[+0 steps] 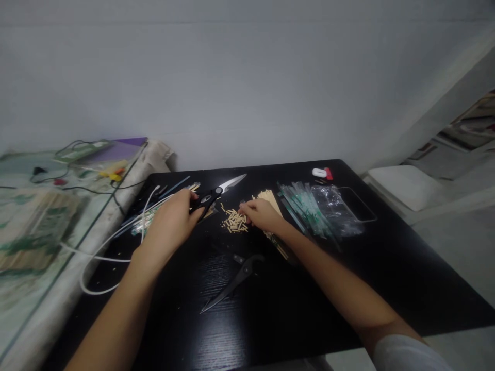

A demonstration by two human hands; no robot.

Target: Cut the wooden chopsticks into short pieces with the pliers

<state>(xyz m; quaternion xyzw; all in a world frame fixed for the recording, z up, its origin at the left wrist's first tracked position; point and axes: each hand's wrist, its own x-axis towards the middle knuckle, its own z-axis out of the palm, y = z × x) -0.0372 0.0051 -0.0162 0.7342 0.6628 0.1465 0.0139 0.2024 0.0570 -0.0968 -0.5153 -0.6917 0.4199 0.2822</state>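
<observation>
My left hand [175,216] is closed round the black handle of a pair of scissors [220,189], whose silver blades point away to the right. My right hand [260,214] rests with fingers curled and pinched at a small heap of short cut wooden stick pieces [234,221] on the black table [348,278]. Behind the right hand lies a bundle of longer wooden sticks [268,197]. What the right fingertips hold is too small to make out.
A second dark cutter [234,282] lies on the table nearer to me. Green-tipped sticks and a clear plastic bag [320,208] lie to the right. A white cable [104,247] loops at the left edge. A cluttered glass-topped surface [46,206] stands left.
</observation>
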